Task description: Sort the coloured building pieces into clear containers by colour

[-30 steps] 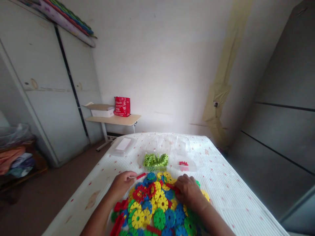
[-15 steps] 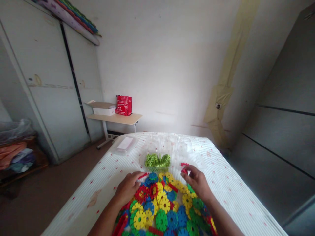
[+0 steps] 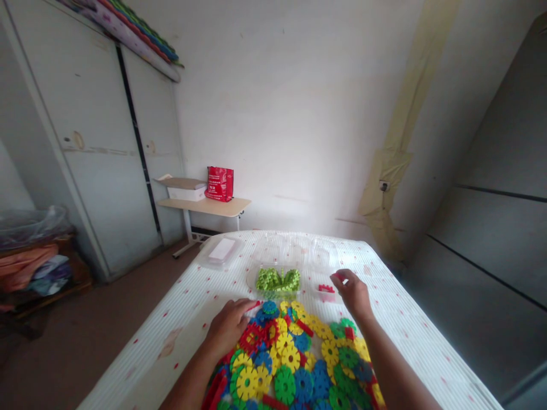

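Observation:
At the far left edge of a pile of snap-together plastic discs (image 3: 290, 357), my left hand (image 3: 228, 323) is closed with a red plastic strip (image 3: 255, 306) at its fingertips. My right hand (image 3: 354, 293) is raised over the table on the right and pinches a small red plastic piece (image 3: 338, 277). Just left of it stands a small clear container (image 3: 327, 296) with red toothed pieces (image 3: 326, 288) in it. The notched discs are yellow, blue, green and red, with several red strips lying among them.
A clear tray of light green pieces (image 3: 278, 280) stands beyond the pile. Farther back are clear plastic boxes and a lidded box with a white label (image 3: 222, 250). A side table (image 3: 213, 206) by the wall bears a red bag (image 3: 220, 184) and a white box (image 3: 186, 193).
My right hand has moved up and to the right with the small red piece, uncovering the small container. My left hand stays beside the pile. The view has shifted slightly.

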The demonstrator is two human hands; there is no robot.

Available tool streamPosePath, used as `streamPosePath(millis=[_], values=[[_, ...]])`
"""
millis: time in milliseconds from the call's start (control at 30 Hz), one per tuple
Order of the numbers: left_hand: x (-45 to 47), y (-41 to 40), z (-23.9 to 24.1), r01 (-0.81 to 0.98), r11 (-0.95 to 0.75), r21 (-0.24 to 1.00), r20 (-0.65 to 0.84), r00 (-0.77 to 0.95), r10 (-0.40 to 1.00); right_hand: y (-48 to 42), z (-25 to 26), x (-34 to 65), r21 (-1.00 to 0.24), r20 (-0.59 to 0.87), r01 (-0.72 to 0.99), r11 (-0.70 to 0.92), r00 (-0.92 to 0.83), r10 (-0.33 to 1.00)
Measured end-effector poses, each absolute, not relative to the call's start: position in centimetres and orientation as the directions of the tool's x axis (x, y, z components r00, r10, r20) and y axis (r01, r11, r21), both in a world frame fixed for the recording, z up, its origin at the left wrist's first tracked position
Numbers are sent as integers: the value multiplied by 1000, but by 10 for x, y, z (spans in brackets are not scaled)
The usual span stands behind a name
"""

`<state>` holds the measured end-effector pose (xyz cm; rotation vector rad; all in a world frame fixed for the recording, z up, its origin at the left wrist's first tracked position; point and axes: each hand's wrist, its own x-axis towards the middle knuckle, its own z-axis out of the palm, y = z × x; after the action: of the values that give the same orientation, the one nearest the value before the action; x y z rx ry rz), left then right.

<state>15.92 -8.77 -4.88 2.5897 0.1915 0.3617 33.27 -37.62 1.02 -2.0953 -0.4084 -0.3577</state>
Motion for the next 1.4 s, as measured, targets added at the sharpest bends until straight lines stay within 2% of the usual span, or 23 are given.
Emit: streamPosePath(millis=[100, 267, 367, 467, 667, 767, 900, 1067, 1200, 1333, 1400], values=[[159, -89, -47, 58, -859, 508, 221, 956, 194, -376, 18, 332, -854, 289, 339, -394, 940, 182], [159, -90, -44, 59, -858, 511, 215, 957, 194, -379, 24, 316, -955, 123, 203, -216, 935, 334], [159, -90, -44, 63, -857, 511, 212, 957, 196, -381, 22, 305, -971, 79, 165, -176, 908, 412], [160, -89, -45, 67, -861, 504, 204, 959, 194, -381, 21, 302, -968, 90, 176, -180, 910, 404], [161, -89, -45, 68, -864, 499, 206, 959, 195, -376, 18, 320, -905, 240, 289, -312, 953, 186], [160, -89, -44, 69, -862, 502, 194, 962, 191, -375, 16, 324, -852, 334, 353, -386, 935, 120], [158, -90, -43, 88, -855, 511, 181, 962, 207, -388, 13, 315, -777, 449, 445, -446, 887, 105], [160, -93, -38, 114, -862, 494, 172, 959, 226, -434, -7, 302, -549, 610, 563, -617, 775, 165], [168, -97, -37, 197, -869, 454, 164, 940, 298, -476, -35, 301, -511, 536, 473, -718, 828, 164], [175, -98, -39, 262, -861, 436, 160, 919, 360, -495, -51, 303, -544, 317, 267, -796, 943, 100], [174, -98, -37, 274, -857, 436, 156, 915, 371, -494, -52, 303, -547, 260, 200, -813, 964, 63]])
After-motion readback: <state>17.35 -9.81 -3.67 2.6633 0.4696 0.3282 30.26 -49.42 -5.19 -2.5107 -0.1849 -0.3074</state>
